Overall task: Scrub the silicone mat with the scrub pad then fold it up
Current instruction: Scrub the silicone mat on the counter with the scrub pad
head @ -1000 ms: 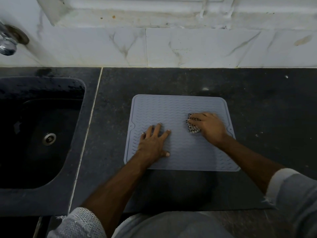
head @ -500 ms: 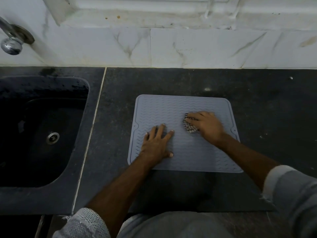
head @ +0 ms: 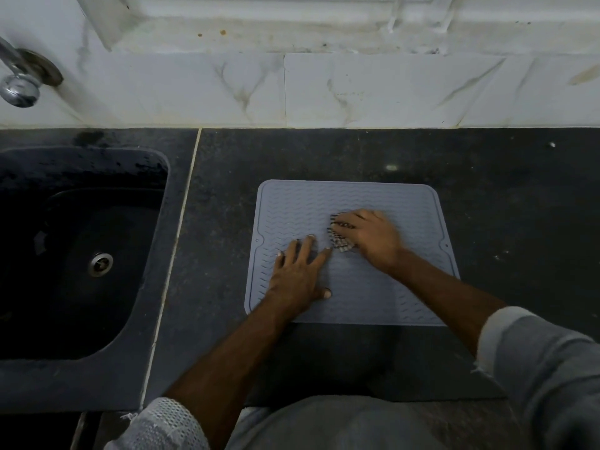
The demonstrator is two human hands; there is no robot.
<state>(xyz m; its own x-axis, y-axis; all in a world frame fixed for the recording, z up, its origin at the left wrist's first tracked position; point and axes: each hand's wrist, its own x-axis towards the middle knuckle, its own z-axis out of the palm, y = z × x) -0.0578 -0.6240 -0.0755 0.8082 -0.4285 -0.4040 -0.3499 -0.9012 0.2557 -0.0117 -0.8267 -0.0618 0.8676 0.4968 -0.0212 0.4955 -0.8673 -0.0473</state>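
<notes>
A grey ribbed silicone mat [head: 302,203] lies flat on the dark countertop. My left hand [head: 298,277] rests palm down on the mat's near left part, fingers spread, pinning it. My right hand [head: 370,237] presses a small checkered scrub pad [head: 339,243] onto the middle of the mat. Most of the pad is hidden under my fingers; its left edge shows, close to my left fingertips.
A black sink [head: 81,251] with a metal drain [head: 101,264] is set into the counter on the left. A chrome tap [head: 19,86] sticks out of the white marble-tiled wall [head: 357,92]. Dark countertop [head: 519,206] stretches right of the mat.
My right hand has slid the scrub pad a little leftward across the mat, closer to my left fingertips. The left hand stays planted on the mat.
</notes>
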